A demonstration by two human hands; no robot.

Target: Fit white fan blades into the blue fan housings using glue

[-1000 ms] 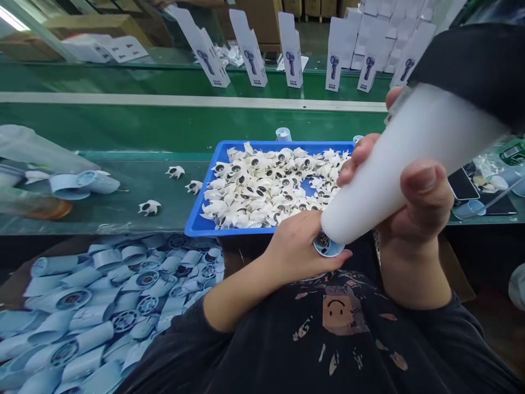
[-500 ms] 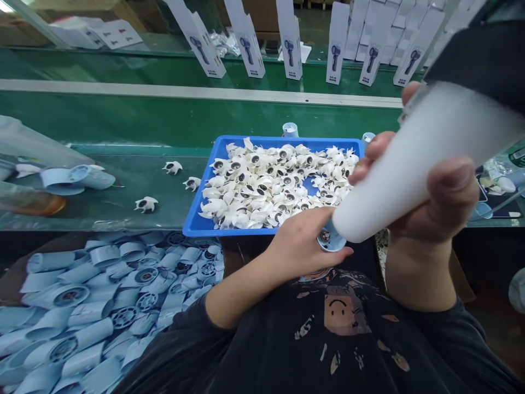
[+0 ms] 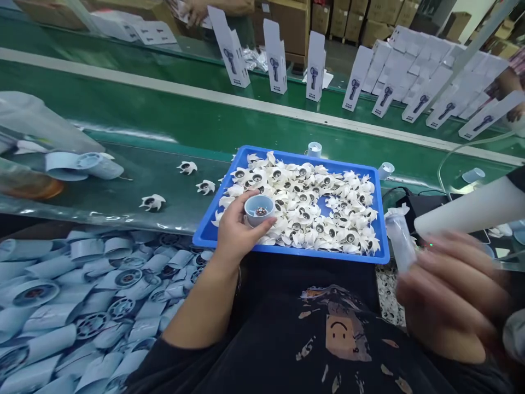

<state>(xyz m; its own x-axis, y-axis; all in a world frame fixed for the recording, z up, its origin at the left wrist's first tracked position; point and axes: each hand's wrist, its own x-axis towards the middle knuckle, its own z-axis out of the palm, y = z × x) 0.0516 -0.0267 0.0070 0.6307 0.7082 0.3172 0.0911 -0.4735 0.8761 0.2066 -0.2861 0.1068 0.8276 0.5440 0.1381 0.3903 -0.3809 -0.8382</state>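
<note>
My left hand [image 3: 240,227] is wrapped round a light blue cylindrical housing [image 3: 259,210], held mouth up over the left part of the blue tray [image 3: 287,257]. A small motor with copper-coloured windings shows inside the housing. White fan impellers [image 3: 303,213] with dark round hubs fill much of the tray. At the right, my right hand [image 3: 451,290] is smeared by motion, so its finger grip is unclear. Just above it is a white tapered cylinder [image 3: 467,208] with a black end, apparently out of the hand. A clear plastic sleeve [image 3: 400,238] is beside that hand.
Loose impellers [image 3: 152,202] lie left of the tray. Many blue housings [image 3: 102,306] are heaped at lower left. Several housings [image 3: 315,149] stand on the green conveyor belt [image 3: 197,117]. White printed boxes [image 3: 274,60] line its far side, where other people's hands [image 3: 197,11] show.
My left hand has moved left with the housing, away from the white cylinder. The right hand has dropped lower and the cylinder has shifted right. The view has tilted.
</note>
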